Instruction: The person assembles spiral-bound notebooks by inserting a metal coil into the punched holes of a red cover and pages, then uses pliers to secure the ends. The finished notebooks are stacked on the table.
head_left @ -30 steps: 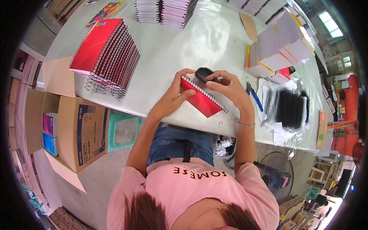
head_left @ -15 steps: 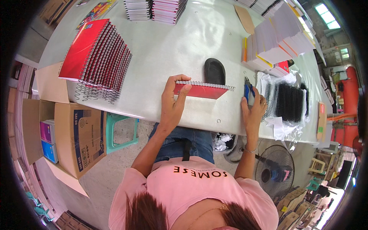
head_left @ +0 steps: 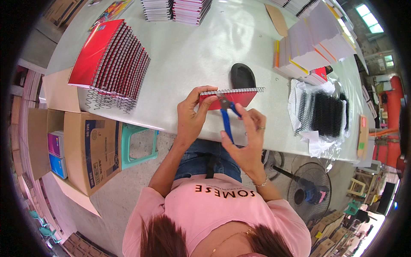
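Observation:
My left hand (head_left: 195, 111) grips a red spiral notebook (head_left: 244, 100) by its left end, thumb on the front cover. The notebook is held up with its wire coil along the top edge, and a bit of coil sticks out past the right end. Blue-handled pliers (head_left: 227, 118) are in my right hand (head_left: 248, 139), their handles spread between thumb and fingers. The pliers' jaws lie in front of the cover, close to the coil near my left fingers; whether they touch the wire I cannot tell. Behind the notebook lies a black oval object (head_left: 242, 76) on the table.
A tall pile of red spiral notebooks (head_left: 96, 60) stands at the left, loose coils beneath. Black coils (head_left: 327, 113) rest on white wrapping at the right, below stacks of unbound pages (head_left: 317, 43). An open carton (head_left: 92, 150), a green stool (head_left: 139, 145) and a fan (head_left: 310, 188) stand below the table edge.
My right hand has lifted the blue pliers from the table at the right and brought them left to the notebook. My left hand still holds the notebook in nearly the same place.

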`<action>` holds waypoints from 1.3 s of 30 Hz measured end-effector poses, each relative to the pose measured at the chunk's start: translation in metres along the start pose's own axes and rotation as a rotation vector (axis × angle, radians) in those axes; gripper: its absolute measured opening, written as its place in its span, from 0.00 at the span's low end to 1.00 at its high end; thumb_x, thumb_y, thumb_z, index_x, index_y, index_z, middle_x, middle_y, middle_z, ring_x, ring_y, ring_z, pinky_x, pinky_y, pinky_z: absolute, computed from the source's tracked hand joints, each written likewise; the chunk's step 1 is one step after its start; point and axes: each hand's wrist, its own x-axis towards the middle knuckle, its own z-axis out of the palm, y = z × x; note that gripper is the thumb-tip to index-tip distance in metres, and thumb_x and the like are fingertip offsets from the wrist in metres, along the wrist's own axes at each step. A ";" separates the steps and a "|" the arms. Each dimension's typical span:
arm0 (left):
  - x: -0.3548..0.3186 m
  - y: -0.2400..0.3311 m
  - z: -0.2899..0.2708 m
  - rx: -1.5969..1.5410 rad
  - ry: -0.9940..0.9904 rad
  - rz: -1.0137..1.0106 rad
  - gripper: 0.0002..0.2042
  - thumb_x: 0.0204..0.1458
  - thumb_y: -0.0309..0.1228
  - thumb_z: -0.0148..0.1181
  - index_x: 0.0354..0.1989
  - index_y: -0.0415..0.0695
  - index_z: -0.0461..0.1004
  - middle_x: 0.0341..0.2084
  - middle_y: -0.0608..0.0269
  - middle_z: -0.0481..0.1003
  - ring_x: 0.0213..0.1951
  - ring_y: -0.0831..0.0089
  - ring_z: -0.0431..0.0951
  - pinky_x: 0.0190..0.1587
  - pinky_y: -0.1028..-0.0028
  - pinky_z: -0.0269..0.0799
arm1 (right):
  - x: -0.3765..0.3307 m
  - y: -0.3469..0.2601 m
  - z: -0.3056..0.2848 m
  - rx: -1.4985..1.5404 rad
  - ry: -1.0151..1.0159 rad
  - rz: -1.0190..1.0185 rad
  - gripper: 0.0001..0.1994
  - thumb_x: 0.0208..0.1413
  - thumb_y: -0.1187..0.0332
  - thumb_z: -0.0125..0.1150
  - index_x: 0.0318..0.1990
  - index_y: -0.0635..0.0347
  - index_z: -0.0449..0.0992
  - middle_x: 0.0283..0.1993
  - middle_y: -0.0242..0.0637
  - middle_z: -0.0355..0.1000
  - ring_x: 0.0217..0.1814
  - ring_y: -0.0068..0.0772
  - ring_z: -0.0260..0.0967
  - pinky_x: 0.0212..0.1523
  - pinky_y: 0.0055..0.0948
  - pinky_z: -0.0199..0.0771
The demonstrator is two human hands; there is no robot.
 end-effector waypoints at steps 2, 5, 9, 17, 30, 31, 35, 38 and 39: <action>-0.001 0.001 -0.001 -0.026 -0.015 -0.040 0.10 0.62 0.20 0.54 0.52 0.35 0.74 0.42 0.61 0.78 0.42 0.79 0.78 0.47 0.79 0.75 | -0.004 -0.002 0.009 -0.033 -0.009 -0.030 0.37 0.41 0.68 0.74 0.64 0.54 0.70 0.52 0.44 0.64 0.53 0.43 0.62 0.57 0.39 0.62; -0.002 0.006 -0.002 0.016 -0.013 -0.001 0.12 0.62 0.16 0.50 0.52 0.35 0.73 0.46 0.58 0.79 0.47 0.76 0.79 0.50 0.78 0.75 | -0.006 -0.003 0.017 -0.075 -0.002 -0.081 0.37 0.41 0.69 0.74 0.64 0.52 0.71 0.53 0.44 0.64 0.53 0.43 0.63 0.55 0.39 0.62; -0.003 0.007 -0.002 0.000 0.000 0.005 0.15 0.59 0.12 0.46 0.53 0.35 0.73 0.48 0.56 0.79 0.49 0.73 0.80 0.51 0.78 0.75 | -0.006 -0.002 0.021 -0.088 -0.007 -0.103 0.37 0.39 0.69 0.75 0.63 0.52 0.72 0.53 0.45 0.64 0.53 0.43 0.65 0.55 0.40 0.62; -0.005 0.005 -0.002 0.005 0.030 0.029 0.17 0.57 0.11 0.47 0.52 0.35 0.75 0.46 0.56 0.80 0.48 0.73 0.81 0.49 0.78 0.76 | -0.009 -0.002 0.025 -0.034 -0.012 -0.078 0.36 0.39 0.71 0.75 0.62 0.53 0.73 0.51 0.45 0.64 0.49 0.42 0.68 0.48 0.35 0.70; -0.015 0.006 0.005 0.078 0.168 0.053 0.16 0.57 0.16 0.55 0.53 0.40 0.77 0.41 0.52 0.81 0.37 0.73 0.81 0.41 0.78 0.75 | -0.007 -0.019 0.003 1.610 -0.657 0.770 0.28 0.69 0.52 0.46 0.68 0.58 0.51 0.51 0.44 0.67 0.47 0.37 0.73 0.50 0.36 0.74; -0.012 0.008 0.005 0.121 0.151 0.067 0.16 0.57 0.16 0.56 0.53 0.40 0.77 0.42 0.53 0.81 0.37 0.74 0.81 0.41 0.78 0.75 | -0.006 -0.019 0.006 1.473 -0.642 0.768 0.30 0.70 0.50 0.45 0.69 0.59 0.48 0.52 0.43 0.66 0.47 0.35 0.73 0.53 0.37 0.74; -0.005 0.044 -0.016 0.279 0.248 0.116 0.14 0.57 0.21 0.63 0.52 0.41 0.78 0.36 0.67 0.80 0.31 0.86 0.72 0.35 0.83 0.70 | -0.002 0.018 -0.015 0.723 -0.472 0.373 0.27 0.66 0.63 0.52 0.68 0.63 0.55 0.57 0.40 0.63 0.56 0.29 0.63 0.59 0.29 0.64; -0.008 0.093 -0.036 0.265 0.383 0.076 0.14 0.55 0.21 0.64 0.51 0.40 0.78 0.40 0.68 0.81 0.31 0.86 0.69 0.34 0.83 0.69 | 0.014 0.043 -0.047 0.035 -0.183 0.181 0.25 0.61 0.67 0.56 0.65 0.65 0.63 0.57 0.46 0.63 0.60 0.40 0.61 0.61 0.35 0.62; -0.006 0.113 -0.048 0.328 0.449 0.194 0.14 0.56 0.22 0.64 0.51 0.41 0.79 0.40 0.69 0.80 0.30 0.87 0.68 0.33 0.83 0.68 | 0.020 0.055 -0.054 -0.091 -0.120 0.124 0.25 0.61 0.68 0.56 0.65 0.64 0.63 0.58 0.51 0.62 0.62 0.49 0.62 0.62 0.38 0.61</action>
